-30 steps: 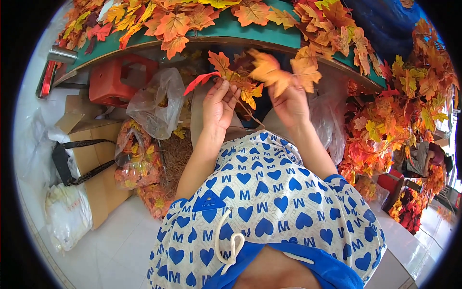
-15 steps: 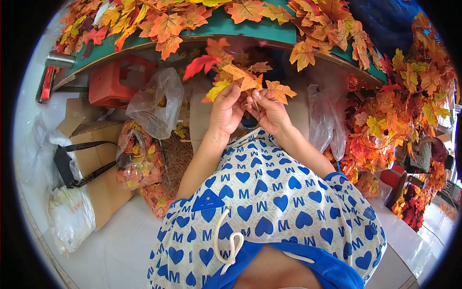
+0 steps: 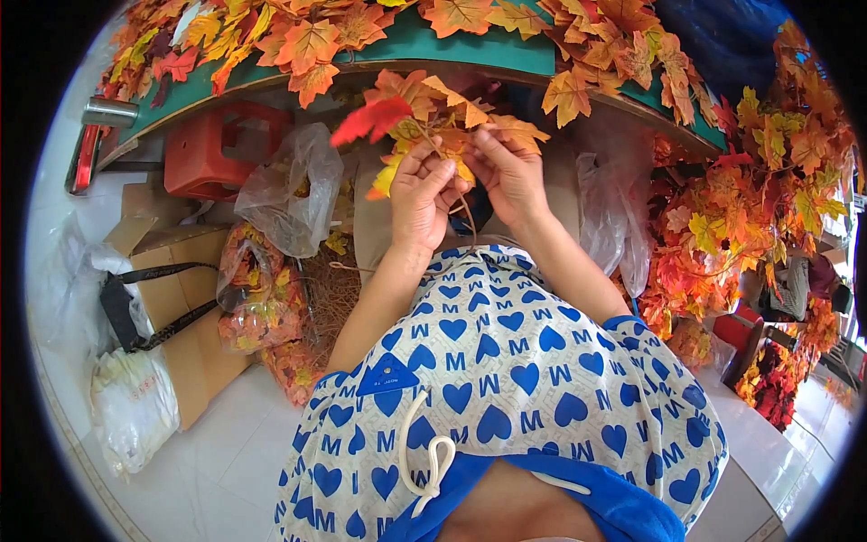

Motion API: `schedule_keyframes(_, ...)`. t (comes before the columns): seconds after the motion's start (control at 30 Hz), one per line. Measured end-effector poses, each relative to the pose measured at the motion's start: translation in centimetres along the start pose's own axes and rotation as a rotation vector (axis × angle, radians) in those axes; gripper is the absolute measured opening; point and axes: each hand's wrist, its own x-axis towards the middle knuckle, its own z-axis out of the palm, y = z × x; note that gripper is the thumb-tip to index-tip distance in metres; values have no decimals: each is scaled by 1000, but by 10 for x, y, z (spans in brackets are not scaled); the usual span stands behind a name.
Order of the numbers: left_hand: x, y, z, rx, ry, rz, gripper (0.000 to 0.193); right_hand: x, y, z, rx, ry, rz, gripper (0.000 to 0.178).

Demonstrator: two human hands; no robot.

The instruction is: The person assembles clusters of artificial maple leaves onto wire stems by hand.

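Observation:
A bunch of artificial maple leaves [image 3: 402, 90] in red, orange and yellow is held up just below the table edge. My left hand [image 3: 420, 194] is closed around the brown vine stem [image 3: 468, 217] of this bunch, whose lower end dangles toward my lap. Beside it, my right hand [image 3: 513, 179] pinches an orange maple leaf [image 3: 519, 134] near its base, thumb and forefinger together. The fingertips of both hands are close but apart. Leaves partly hide where the stems meet.
More maple leaves [image 3: 312, 45] cover the green table [image 3: 501, 56] ahead. Left are a red plastic stool [image 3: 194, 158], a cardboard box [image 3: 194, 334], a clear bag of leaves [image 3: 262, 316] and brown vines [image 3: 334, 307]. Dense leaf garlands [image 3: 722, 217] hang on the right.
My hands have drawn apart slightly. The left has turned and now grips the stem, and the leaf bunch has shifted a little left. More stem shows below the hands.

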Motion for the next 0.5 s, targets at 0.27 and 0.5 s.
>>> schedule_keyframes(0.27, 0, 4, 3, 68, -16, 52, 30, -11, 8, 7, 113, -66, 198, 10)
schedule_keyframes(0.5, 1, 2, 1, 120, -31, 44, 32, -5, 13, -5, 148, -124, 201, 10)
